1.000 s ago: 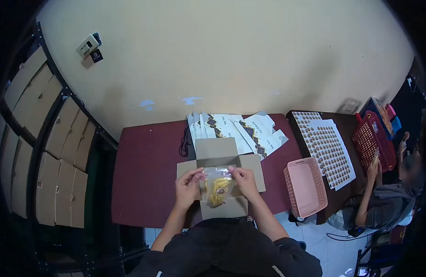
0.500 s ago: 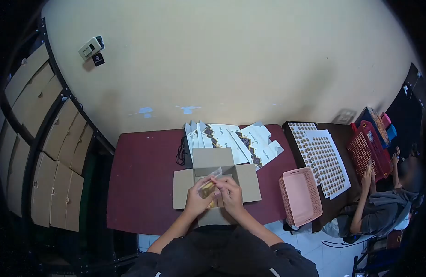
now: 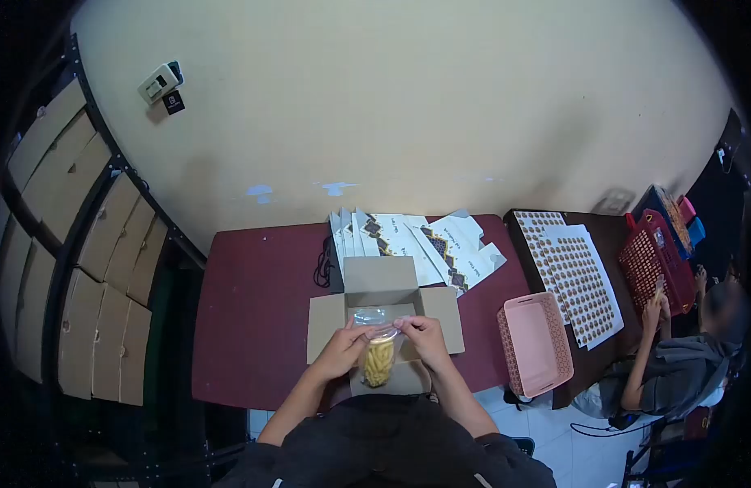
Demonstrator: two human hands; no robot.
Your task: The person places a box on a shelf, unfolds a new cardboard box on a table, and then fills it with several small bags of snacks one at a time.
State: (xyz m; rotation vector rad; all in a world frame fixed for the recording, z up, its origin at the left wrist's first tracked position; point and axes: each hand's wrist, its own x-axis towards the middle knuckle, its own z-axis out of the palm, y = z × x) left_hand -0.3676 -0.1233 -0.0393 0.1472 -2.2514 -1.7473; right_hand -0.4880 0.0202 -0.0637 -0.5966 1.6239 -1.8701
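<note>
Between my two hands hangs a clear plastic bag (image 3: 378,362) with yellow, finger-shaped pieces in its lower part. My left hand (image 3: 343,350) pinches the bag's upper left edge, fingers closed. On the upper right edge, my right hand (image 3: 424,337) is closed in a pinch too. The bag hangs over the near side of an open cardboard box (image 3: 381,276), whose flaps are folded outward. The inside of the box is partly hidden behind the bag and my hands.
Printed white sheets (image 3: 440,252) lie behind the box on the dark red table (image 3: 253,317). A pink basket (image 3: 538,342) stands at right, near sticker sheets (image 3: 579,285) and a red basket (image 3: 656,264). Another person (image 3: 676,358) sits at far right. Cardboard boxes (image 3: 99,333) fill the left shelves.
The bag was bunched between my hands above the box; now it hangs stretched out, contents at the bottom. My hands have moved slightly apart along its upper part.
</note>
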